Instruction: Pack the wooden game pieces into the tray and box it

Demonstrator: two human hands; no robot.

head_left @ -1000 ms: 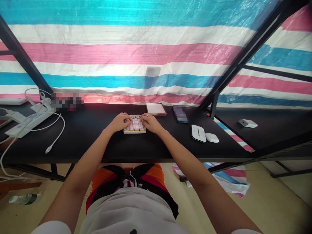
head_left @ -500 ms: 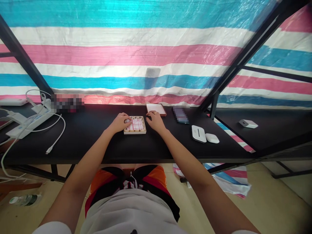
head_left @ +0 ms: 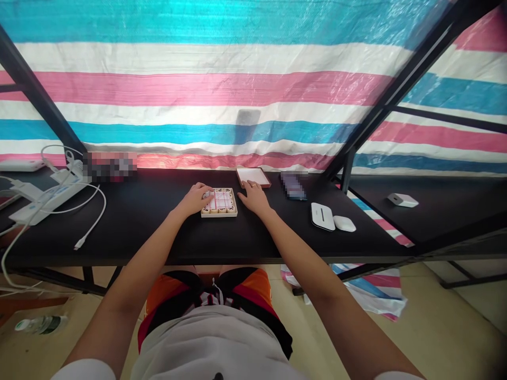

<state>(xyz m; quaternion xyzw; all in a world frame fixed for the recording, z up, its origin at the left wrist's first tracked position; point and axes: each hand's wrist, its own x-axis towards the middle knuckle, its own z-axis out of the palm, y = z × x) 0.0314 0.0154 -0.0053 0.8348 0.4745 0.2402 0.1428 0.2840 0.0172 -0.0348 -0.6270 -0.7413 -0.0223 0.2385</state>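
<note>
A shallow white box point(head_left: 229, 215) of round xiangqi pieces stands on the black desk. On top of the pieces lies a folded white paper board point(head_left: 222, 199) with red lines. My left hand point(head_left: 195, 199) reaches over the box's left side, its fingers resting loosely on the paper's left edge; whether they grip it is hard to see. Just right of the box, my right hand point(head_left: 254, 197) rests on the desk, open, with a ring on one finger. Its fingertips reach the near edge of the box lid point(head_left: 253, 176), which lies with its white inside upward.
On the right are a blurred phone point(head_left: 293, 186), a white flat device point(head_left: 322, 217) and a white rounded case point(head_left: 344, 224). A power strip point(head_left: 47, 200) with cables point(head_left: 103, 207) lies on the left. Black metal bars point(head_left: 366, 121) and striped sheeting point(head_left: 222, 87) stand behind.
The left fingers have shifted slightly on the paper, and the pale bit beside them no longer shows. The right fingers now reach a little lower against the lid. The box stays put.
</note>
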